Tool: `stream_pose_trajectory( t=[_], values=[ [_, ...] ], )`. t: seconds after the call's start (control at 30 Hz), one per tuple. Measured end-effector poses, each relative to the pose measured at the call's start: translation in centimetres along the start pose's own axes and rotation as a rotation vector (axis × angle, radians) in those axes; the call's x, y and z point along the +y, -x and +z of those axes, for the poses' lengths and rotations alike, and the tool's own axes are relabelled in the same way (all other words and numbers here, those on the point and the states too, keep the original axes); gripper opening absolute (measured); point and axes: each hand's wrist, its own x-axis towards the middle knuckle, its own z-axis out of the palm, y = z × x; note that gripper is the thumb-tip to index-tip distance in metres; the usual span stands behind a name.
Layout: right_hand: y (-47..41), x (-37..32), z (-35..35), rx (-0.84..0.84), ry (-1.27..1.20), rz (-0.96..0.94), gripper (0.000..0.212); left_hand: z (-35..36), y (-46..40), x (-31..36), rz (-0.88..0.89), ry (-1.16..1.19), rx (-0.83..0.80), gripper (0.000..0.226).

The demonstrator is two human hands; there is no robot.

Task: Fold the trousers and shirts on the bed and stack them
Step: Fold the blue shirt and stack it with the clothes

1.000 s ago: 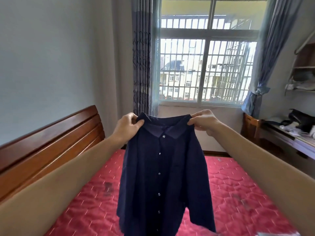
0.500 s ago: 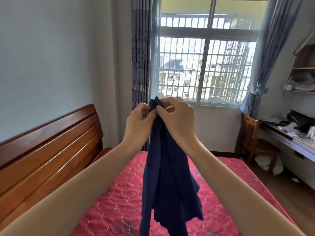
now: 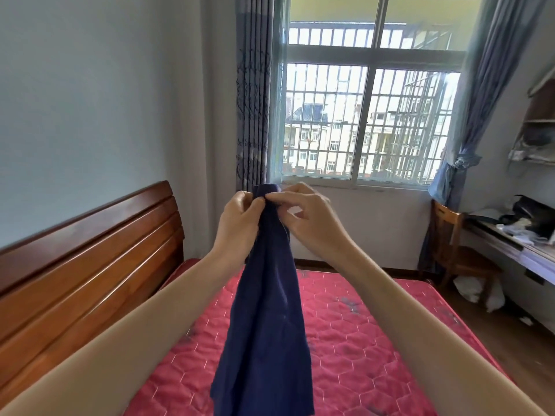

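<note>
Bright daylight from the window point(image 3: 363, 115), panes partly blown out. Room evenly lit, shadows soft. Right hand point(image 3: 312, 219) slightly motion-blurred. Wide-angle bending at edges: headboard point(image 3: 84, 250) and curtains point(image 3: 480, 100) lean and curve.

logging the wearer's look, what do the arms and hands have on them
Both forearms are bare in the frame, with no sleeve in view. The left hand and right hand wear no gloves; no ring, watch or bracelet shows, though the hands are slightly blurred.
</note>
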Motion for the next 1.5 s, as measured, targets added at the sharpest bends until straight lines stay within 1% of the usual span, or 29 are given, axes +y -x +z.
stream_pose_trajectory(
  t=[0.03, 0.07, 0.1, 0.13, 0.17, 0.2, 0.23, 0.27, 0.3, 0.33, 0.37, 0.43, 0.5, 0.53, 0.6, 0.7, 0.8, 0.83, 0.9, 0.97, 1.03, 1.1, 1.13, 1.2, 1.27, 1.3, 1.37, 1.43, 1.5],
  values=[
    [-0.5, 0.3, -0.8, 0.01, 0.019, -0.014, 0.033, -0.1, -0.1, -0.2, 0.016, -0.016, -0.033, 0.017],
    [-1.1, 0.4, -1.6, 0.001, 0.042, -0.032, 0.034, -0.2, -0.2, -0.4, 0.036, -0.024, -0.07, 0.014],
    [-1.8, 0.6, -2.5, -0.047, 0.058, -0.048, 0.044, -0.4, -0.2, -0.5, 0.061, -0.027, -0.109, 0.012],
    [-2.4, 0.7, -3.3, -0.136, 0.061, -0.051, 0.055, -0.4, -0.2, -0.6, 0.098, -0.041, -0.147, 0.01],
    [-3.0, 0.8, -3.7, -0.249, 0.048, -0.033, 0.061, -0.5, -0.1, -0.6, 0.147, -0.074, -0.183, 0.01],
    [-3.4, 0.8, -4.0, -0.368, 0.017, -0.001, 0.055, -0.6, 0.0, -0.7, 0.203, -0.113, -0.212, 0.01],
    [-3.6, 0.8, -4.0, -0.469, -0.027, 0.032, 0.039, -0.7, 0.1, -0.8, 0.254, -0.143, -0.227, 0.01],
    [-3.8, 0.9, -3.9, -0.526, -0.062, 0.051, 0.021, -0.8, 0.3, -0.8, 0.292, -0.16, -0.232, 0.011],
    [-3.8, 1.0, -3.8, -0.546, -0.102, 0.048, 0.008, -0.9, 0.5, -0.7, 0.32, -0.169, -0.233, 0.012],
    [-3.7, 1.2, -3.7, -0.549, -0.119, 0.039, 0.006, -1.0, 0.6, -0.5, 0.341, -0.174, -0.237, 0.012],
    [-3.6, 1.4, -3.7, -0.55, -0.131, 0.022, 0.01, -1.1, 0.7, -0.5, 0.348, -0.161, -0.253, 0.011],
    [-3.2, 1.9, -3.5, -0.52, -0.123, -0.031, 0.016, -1.6, 1.2, -0.7, 0.292, -0.052, -0.329, 0.009],
    [-2.8, 2.2, -3.4, -0.455, -0.083, -0.078, 0.024, -2.4, 1.7, -1.4, 0.154, 0.084, -0.427, 0.027],
    [-2.7, 2.4, -3.4, -0.417, -0.071, -0.08, 0.026, -2.8, 2.0, -2.1, 0.089, 0.104, -0.474, 0.036],
    [-2.7, 2.9, -3.8, -0.362, -0.065, -0.06, 0.022, -3.5, 2.6, -3.8, 0.029, 0.048, -0.54, 0.041],
    [-2.5, 4.1, -4.7, -0.355, -0.028, -0.009, 0.018, -4.8, 2.9, -6.6, 0.008, -0.08, -0.557, 0.036],
    [-2.2, 5.3, -5.4, -0.33, 0.028, 0.034, 0.018, -6.5, 2.5, -8.9, -0.022, -0.131, -0.544, 0.027],
    [-2.1, 5.8, -5.5, -0.317, 0.044, 0.052, 0.02, -7.0, 2.4, -9.5, -0.015, -0.175, -0.551, 0.024],
    [-2.0, 6.6, -5.9, -0.282, 0.077, 0.078, 0.032, -7.6, 2.5, -10.7, 0.009, -0.266, -0.568, 0.017],
    [-1.8, 7.2, -6.1, -0.244, 0.099, 0.094, 0.035, -7.6, 2.9, -11.9, 0.038, -0.366, -0.511, 0.009],
    [-1.7, 7.5, -6.2, -0.218, 0.109, 0.114, 0.031, -7.3, 3.2, -13.0, 0.07, -0.46, -0.352, 0.015],
    [-1.6, 7.6, -6.2, -0.205, 0.114, 0.132, 0.026, -6.9, 3.6, -13.6, 0.113, -0.475, -0.165, 0.022],
    [-1.6, 7.5, -6.3, -0.197, 0.108, 0.138, 0.021, -6.6, 3.8, -13.8, 0.154, -0.486, -0.091, 0.022],
    [-1.7, 7.3, -6.4, -0.18, 0.108, 0.138, 0.013, -6.1, 4.3, -13.9, 0.264, -0.562, 0.002, 0.015],
    [-1.8, 7.0, -6.6, -0.16, 0.132, 0.132, 0.013, -5.9, 4.9, -14.0, 0.416, -0.636, 0.044, 0.009],
    [-1.9, 7.0, -6.7, -0.148, 0.143, 0.13, 0.013, -5.9, 5.3, -14.1, 0.498, -0.671, 0.061, 0.011],
    [-1.9, 6.9, -6.8, -0.127, 0.17, 0.128, 0.025, -5.5, 6.2, -14.4, 0.608, -0.745, 0.079, 0.014],
    [-1.7, 6.8, -6.7, -0.121, 0.186, 0.126, 0.03, -4.2, 7.6, -14.7, 0.62, -0.815, 0.075, 0.015],
    [-1.5, 6.6, -6.4, -0.123, 0.213, 0.118, 0.033, -2.3, 9.1, -15.2, 0.578, -0.857, 0.059, 0.015]
  ],
)
